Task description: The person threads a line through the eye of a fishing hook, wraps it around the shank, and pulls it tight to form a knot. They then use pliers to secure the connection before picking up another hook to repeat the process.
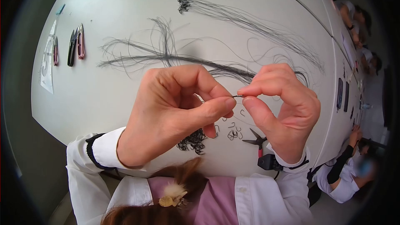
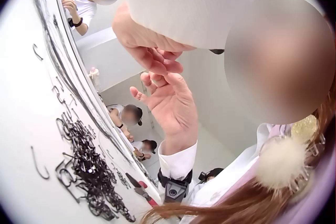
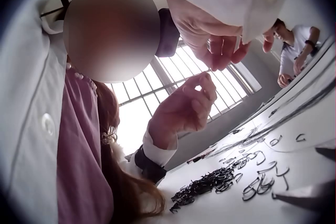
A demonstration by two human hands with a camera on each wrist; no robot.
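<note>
In the head view my left hand (image 1: 166,114) and my right hand (image 1: 287,104) meet above the white table (image 1: 104,112). Thumb and forefinger of each pinch a tiny dark piece (image 1: 237,96) that looks like a fish hook; the fingertips cover most of it. Below and partly behind the left hand lies a heap of black fish hooks (image 1: 191,142), with loose hooks (image 1: 235,133) to its right. The left wrist view shows the heap (image 2: 92,174) close up. Behind the hands stretches a bundle of fine black lines (image 1: 187,59).
Red-handled cutters (image 1: 259,142) lie near my right wrist. Farther back is a second bundle of lines (image 1: 250,21) with hooks at one end (image 1: 183,5). Several thread snips (image 1: 71,50) and a clear ruler (image 1: 47,68) lie at left. Other people (image 1: 348,171) sit along the right.
</note>
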